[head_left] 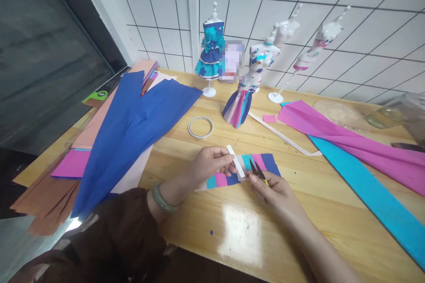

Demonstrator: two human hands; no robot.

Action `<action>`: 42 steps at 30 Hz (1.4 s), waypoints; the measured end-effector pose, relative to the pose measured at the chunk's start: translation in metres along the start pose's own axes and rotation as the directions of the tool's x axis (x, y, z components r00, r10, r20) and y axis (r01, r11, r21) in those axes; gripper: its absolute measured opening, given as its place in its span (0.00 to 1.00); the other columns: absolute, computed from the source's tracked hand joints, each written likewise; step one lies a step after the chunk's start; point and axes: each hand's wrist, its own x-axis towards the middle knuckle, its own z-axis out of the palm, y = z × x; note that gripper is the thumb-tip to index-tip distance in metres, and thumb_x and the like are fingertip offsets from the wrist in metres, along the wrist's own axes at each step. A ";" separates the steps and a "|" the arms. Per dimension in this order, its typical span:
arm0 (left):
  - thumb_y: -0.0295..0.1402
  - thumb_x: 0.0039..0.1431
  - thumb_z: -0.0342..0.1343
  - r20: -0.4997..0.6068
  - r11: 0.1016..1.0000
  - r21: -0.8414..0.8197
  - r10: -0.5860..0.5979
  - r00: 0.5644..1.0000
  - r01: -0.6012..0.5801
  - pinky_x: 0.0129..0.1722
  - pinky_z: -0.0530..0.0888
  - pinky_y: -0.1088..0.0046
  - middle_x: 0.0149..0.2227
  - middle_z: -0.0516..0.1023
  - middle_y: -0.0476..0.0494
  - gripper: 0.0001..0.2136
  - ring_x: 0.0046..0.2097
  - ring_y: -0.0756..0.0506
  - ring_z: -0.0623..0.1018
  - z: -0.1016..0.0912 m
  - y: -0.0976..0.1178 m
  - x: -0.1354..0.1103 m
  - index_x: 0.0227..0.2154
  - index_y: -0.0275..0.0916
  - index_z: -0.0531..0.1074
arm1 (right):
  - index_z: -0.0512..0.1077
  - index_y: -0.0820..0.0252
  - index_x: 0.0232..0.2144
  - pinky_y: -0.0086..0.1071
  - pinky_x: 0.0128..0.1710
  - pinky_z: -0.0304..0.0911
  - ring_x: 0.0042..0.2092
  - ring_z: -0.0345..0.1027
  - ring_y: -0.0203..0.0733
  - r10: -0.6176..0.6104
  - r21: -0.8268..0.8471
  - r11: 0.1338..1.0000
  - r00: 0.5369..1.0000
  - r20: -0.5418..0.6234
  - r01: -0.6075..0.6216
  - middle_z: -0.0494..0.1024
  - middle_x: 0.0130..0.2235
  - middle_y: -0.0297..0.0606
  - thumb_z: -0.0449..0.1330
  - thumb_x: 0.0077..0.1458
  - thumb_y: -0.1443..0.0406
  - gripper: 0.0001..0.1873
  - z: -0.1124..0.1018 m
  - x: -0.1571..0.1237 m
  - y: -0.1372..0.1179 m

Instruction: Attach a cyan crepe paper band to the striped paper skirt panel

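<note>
Strip and scissors above a striped panel

At the far side of the left arm, the broad blue sheet spreads over the worktop, well apart from the cutting area, and can be left where it lies. Next comes the ring-shaped roll, flat behind the left wrist. The left hand pinches the narrow white strip between thumb and fingers — a light hold suits something so slim, since a hard squeeze would likely crease it. Below, the striped panel lies on the worktop, partly hidden by both hands; whether the strip touches it, I cannot tell. The right hand has its fingers closed around the scissors, blades parted and pointing away from the body, close beside the strip. Trimming looks like the step in hand, and it should go best with the blades square across the strip and clear of the panel — a careless snip could nick the coloured bands. Farther right, the pink sheet and turquoise sheet lie apart from the hands, leaving room to turn the scissors.
</note>
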 end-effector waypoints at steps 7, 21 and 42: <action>0.38 0.46 0.63 0.103 0.998 -0.055 -0.030 0.994 0.036 0.29 0.72 0.74 0.26 0.77 0.42 0.14 0.28 0.50 0.76 0.003 -0.009 -0.004 0.28 0.30 0.72 | 0.71 0.59 0.23 0.28 0.24 0.47 0.23 0.49 0.31 -0.061 -0.060 0.996 0.998 0.012 0.061 0.63 0.20 0.29 0.62 0.46 0.54 0.14 0.001 0.001 -0.010; 0.37 0.44 0.64 0.144 0.986 0.030 -0.166 0.976 0.163 0.24 0.72 0.76 0.28 0.76 0.41 0.13 0.27 0.50 0.75 0.003 -0.002 -0.006 0.28 0.31 0.73 | 0.72 0.58 0.23 0.28 0.21 0.44 0.20 0.46 0.31 -0.033 -0.056 0.998 0.999 0.014 0.034 0.61 0.18 0.29 0.62 0.45 0.55 0.13 -0.004 0.000 -0.006; 0.34 0.44 0.63 0.051 0.997 -0.034 -0.067 0.996 0.069 0.24 0.71 0.77 0.23 0.76 0.45 0.10 0.23 0.52 0.73 0.006 0.002 -0.007 0.22 0.31 0.72 | 0.68 0.60 0.25 0.28 0.20 0.40 0.20 0.44 0.30 -0.037 0.061 0.998 0.992 0.120 0.030 0.56 0.17 0.27 0.55 0.50 0.45 0.23 -0.002 0.001 -0.009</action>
